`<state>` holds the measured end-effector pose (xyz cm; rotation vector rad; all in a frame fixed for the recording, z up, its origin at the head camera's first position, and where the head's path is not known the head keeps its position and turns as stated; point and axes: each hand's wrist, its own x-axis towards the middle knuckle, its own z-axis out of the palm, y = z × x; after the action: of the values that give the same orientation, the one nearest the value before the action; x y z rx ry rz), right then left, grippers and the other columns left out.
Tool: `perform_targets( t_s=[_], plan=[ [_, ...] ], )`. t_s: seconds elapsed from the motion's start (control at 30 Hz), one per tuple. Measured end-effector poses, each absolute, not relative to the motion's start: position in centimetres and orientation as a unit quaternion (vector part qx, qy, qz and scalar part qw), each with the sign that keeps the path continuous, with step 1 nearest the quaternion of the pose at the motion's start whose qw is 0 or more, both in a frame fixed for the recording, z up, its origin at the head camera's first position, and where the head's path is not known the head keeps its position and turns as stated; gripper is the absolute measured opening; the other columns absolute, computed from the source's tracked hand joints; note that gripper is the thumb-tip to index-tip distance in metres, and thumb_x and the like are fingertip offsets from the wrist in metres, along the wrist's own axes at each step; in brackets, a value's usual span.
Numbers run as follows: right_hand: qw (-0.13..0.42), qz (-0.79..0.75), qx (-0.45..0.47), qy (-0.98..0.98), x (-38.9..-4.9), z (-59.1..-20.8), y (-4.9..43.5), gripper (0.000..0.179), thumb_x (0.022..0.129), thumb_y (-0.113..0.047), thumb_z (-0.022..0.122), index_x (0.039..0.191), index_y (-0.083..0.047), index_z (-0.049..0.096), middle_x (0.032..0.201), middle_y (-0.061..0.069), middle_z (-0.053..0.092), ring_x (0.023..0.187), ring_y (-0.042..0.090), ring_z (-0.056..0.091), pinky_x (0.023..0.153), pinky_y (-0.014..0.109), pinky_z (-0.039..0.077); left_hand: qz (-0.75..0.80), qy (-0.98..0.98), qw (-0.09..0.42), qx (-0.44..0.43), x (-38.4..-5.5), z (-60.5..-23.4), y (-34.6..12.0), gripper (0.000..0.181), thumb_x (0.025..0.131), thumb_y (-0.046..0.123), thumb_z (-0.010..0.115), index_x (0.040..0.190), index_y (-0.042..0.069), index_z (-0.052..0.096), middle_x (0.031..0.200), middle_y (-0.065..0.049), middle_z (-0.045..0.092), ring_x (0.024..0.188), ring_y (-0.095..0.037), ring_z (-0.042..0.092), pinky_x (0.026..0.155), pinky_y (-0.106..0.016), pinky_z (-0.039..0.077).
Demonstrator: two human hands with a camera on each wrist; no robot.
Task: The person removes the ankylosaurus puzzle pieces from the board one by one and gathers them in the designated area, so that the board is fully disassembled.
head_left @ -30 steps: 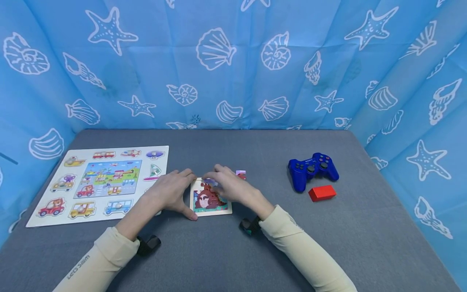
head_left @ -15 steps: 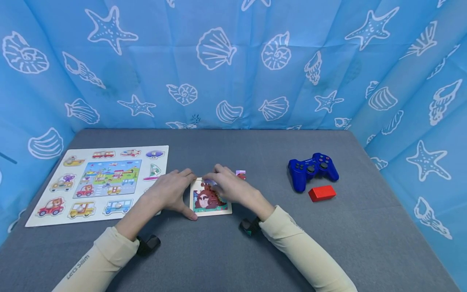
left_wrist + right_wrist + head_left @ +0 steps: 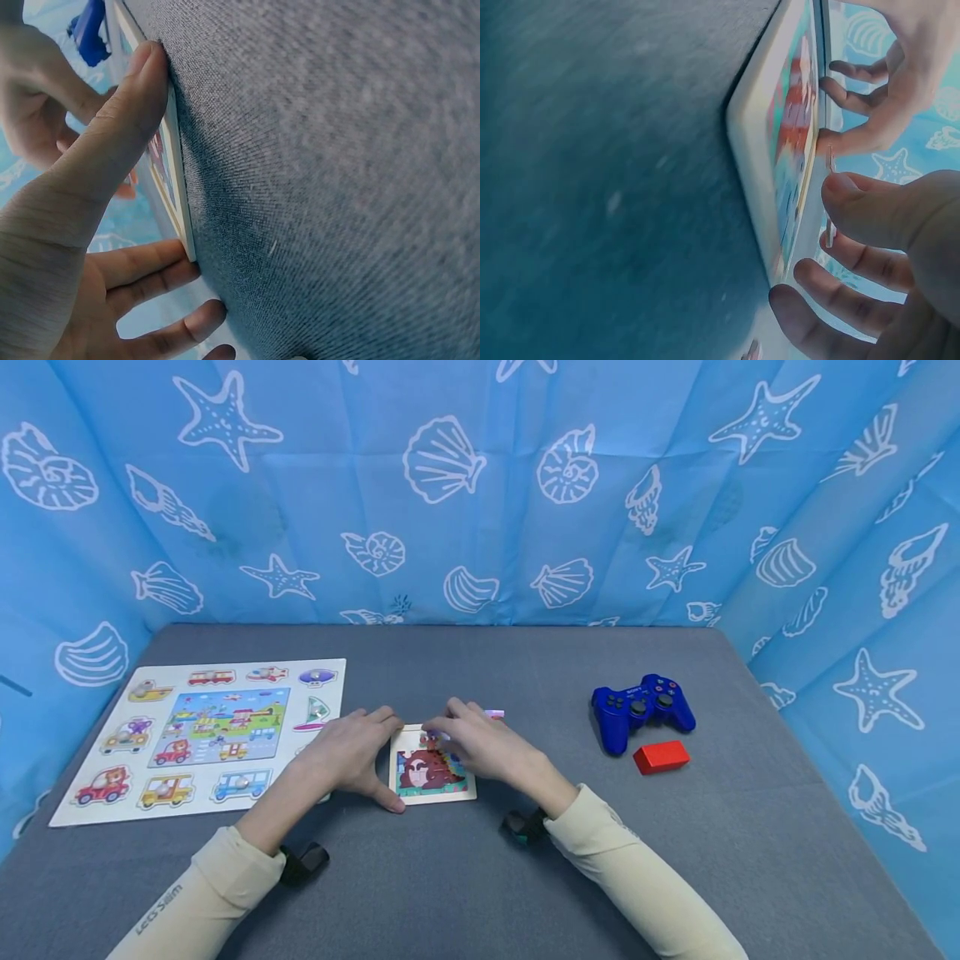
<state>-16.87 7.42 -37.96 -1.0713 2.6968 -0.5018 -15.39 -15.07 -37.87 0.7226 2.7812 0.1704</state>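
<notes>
A small wooden jigsaw puzzle board [image 3: 435, 798] with a brown animal picture lies flat on the table between both hands. My left hand [image 3: 351, 755] holds its left side, thumb at the near corner and fingertips at the far corner; the left wrist view shows this thumb [image 3: 124, 112] on the frame's edge. Over the board's far right part, my right hand [image 3: 480, 742] pinches a thin puzzle piece [image 3: 829, 232], seen edge-on between thumb and forefinger in the right wrist view. Another loose piece [image 3: 494, 714] lies just beyond that hand, partly hidden by it.
To the left lies a large white peg puzzle board [image 3: 90, 810] with vehicle pieces, partly behind my left hand. A blue game controller [image 3: 643, 707] and a red block [image 3: 661, 757] sit on the right. A blue curtain [image 3: 510, 527] hangs behind the grey table [image 3: 450, 885].
My right hand has shifted slightly right with its piece, uncovering a bit more of the board and covering more of the loose piece beyond. My left hand has stayed in place.
</notes>
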Motion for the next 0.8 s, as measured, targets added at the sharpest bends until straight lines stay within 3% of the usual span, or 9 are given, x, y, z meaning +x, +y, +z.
perform_targets(
  t_s=[0.5,0.8],
  plan=[
    [0.097,-0.154,-0.331,0.926,-17.2,-37.7,12.1,0.034,0.101,-0.008,0.062,0.134,-0.015,0.066,0.115,0.008,0.060,0.095,0.020,0.053,0.074,0.034,0.049,0.057,0.958,0.134,0.246,-15.3,-37.9,-15.1,0.111,0.059,0.072,0.087,0.143,0.007,0.055,0.136,-0.010,0.059,0.117,-0.033,0.061,0.099,-0.053,0.053],
    [0.092,-0.158,-0.306,0.934,-18.1,-37.9,15.5,0.035,0.101,-0.009,0.063,0.135,-0.012,0.066,0.109,0.010,0.059,0.088,0.018,0.052,0.075,0.033,0.046,0.057,0.958,0.132,0.247,-15.3,-37.9,-15.2,0.111,0.059,0.073,0.087,0.143,0.006,0.056,0.136,-0.010,0.059,0.116,-0.032,0.061,0.099,-0.053,0.053]
  ],
)
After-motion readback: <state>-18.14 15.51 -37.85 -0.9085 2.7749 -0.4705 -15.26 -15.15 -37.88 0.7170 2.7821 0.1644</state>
